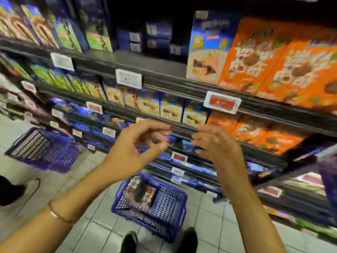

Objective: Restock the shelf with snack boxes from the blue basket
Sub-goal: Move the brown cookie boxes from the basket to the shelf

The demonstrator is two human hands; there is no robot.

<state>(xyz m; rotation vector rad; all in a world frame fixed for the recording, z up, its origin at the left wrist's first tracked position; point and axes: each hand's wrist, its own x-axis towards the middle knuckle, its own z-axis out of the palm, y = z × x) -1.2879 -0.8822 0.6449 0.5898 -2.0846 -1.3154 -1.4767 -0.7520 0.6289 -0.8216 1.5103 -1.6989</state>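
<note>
A blue basket (164,212) stands on the tiled floor by my feet, with a few dark snack boxes (140,190) lying in its far left corner. My left hand (138,145) and my right hand (217,143) are both raised in front of the shelf edge (182,128), fingers loosely curled, holding nothing. Behind them the shelf carries blue boxes (171,110) and orange boxes (255,132). The frame is blurred by motion.
A second blue basket (43,148) sits on the floor at the left. The upper shelf (164,77) holds large orange boxes (284,63) and a gap of dark boxes (155,39) further back. Price tags (221,102) line the shelf edges. My shoes (187,241) are at the bottom.
</note>
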